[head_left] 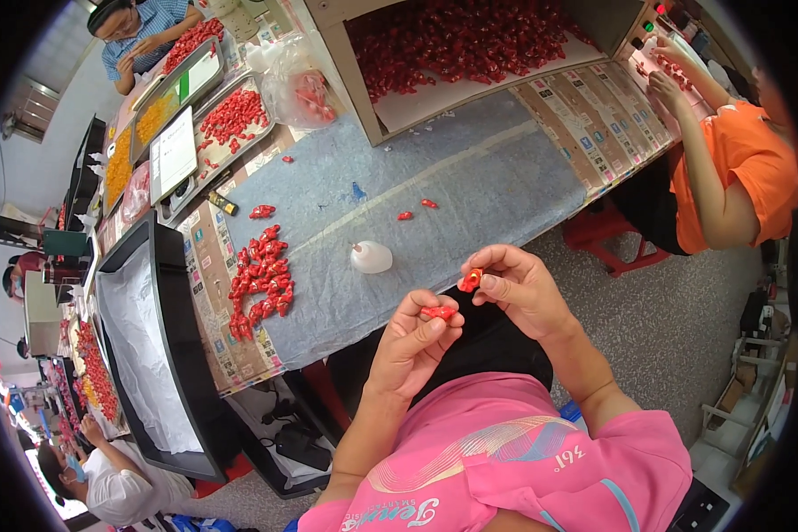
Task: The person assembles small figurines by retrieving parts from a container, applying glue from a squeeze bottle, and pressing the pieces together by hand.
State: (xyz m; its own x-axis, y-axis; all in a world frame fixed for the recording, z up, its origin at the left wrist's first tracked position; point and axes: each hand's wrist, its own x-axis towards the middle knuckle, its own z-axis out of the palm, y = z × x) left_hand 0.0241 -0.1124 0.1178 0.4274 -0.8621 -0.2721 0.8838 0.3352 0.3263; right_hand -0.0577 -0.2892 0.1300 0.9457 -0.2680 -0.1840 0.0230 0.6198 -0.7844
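Observation:
Both hands are raised at the table's near edge, a small gap between them. Pinched in my left hand (417,332) is a small glossy red plastic piece (437,312). My right hand (521,293) grips a second red piece (472,280), which has a yellowish spot on it. The two pieces are apart. Beyond them a white squeeze bottle (371,257) stands on the blue cloth (328,208). Two loose red pieces (405,215) lie farther out. To the left is a cluster of red figure-like pieces (262,279).
A box (470,53) heaped with red pieces stands at the back. Trays of red parts (233,115) and yellow parts (153,118) sit back left. A black paper-lined tray (142,346) is at left. Co-workers sit at right (736,177), back left (146,35) and lower left.

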